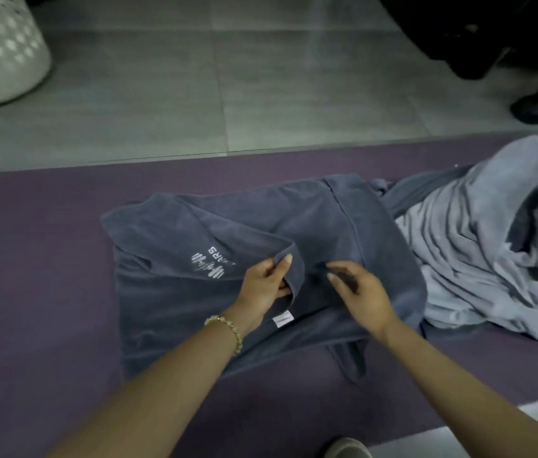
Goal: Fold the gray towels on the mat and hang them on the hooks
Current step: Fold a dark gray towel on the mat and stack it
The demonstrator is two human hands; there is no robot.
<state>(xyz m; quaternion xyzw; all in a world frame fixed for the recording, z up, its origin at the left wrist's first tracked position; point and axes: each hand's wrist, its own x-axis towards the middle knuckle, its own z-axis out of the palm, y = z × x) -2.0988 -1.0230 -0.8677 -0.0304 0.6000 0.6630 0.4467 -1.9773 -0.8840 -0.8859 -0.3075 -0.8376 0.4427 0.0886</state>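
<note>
With the left hand (262,285), pinching the turned-over edge of the dark gray towel (343,226), thumb on top; with the right hand (360,292), fingers curled, nipping the same cloth just beside. Lying spread at the middle of the purple mat (29,242), white lettering upward; touching crumpled lighter gray towels (478,246) heaped at the mat's right end.
</note>
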